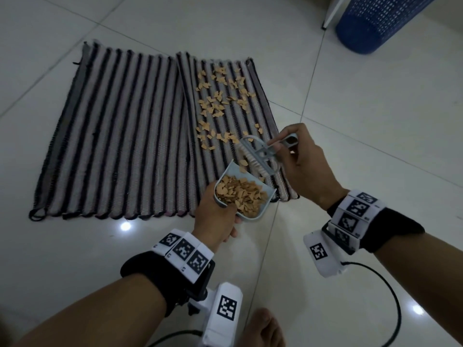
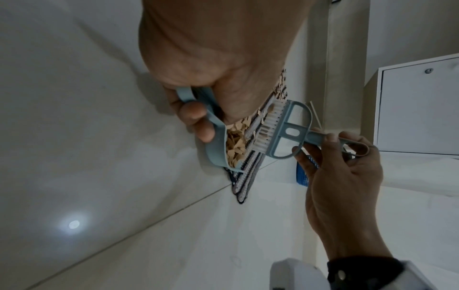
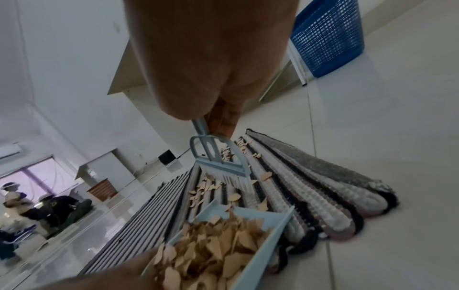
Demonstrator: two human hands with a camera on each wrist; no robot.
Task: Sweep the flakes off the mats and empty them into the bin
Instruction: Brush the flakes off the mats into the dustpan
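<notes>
Two striped mats lie side by side on the tiled floor: the left mat [image 1: 115, 128] bare, the right mat [image 1: 250, 96] strewn with tan flakes [image 1: 218, 96]. My left hand [image 1: 215, 221] grips the handle of a pale blue dustpan [image 1: 260, 211], heaped with flakes [image 3: 211, 251], at the right mat's near edge. My right hand [image 1: 298, 161] pinches the handle of a small blue brush [image 1: 258, 156], whose white bristles [image 3: 231, 178] sit just beyond the pan's mouth. The blue mesh bin [image 1: 375, 21] stands at the far right.
A white cabinet [image 2: 417, 106] stands by the bin, its white leg [image 1: 330, 13] beside it. My bare foot [image 1: 263, 329] is near the bottom edge. Cables trail from the wrist cameras [image 1: 393, 296]. People sit far off across the room [image 3: 37, 212].
</notes>
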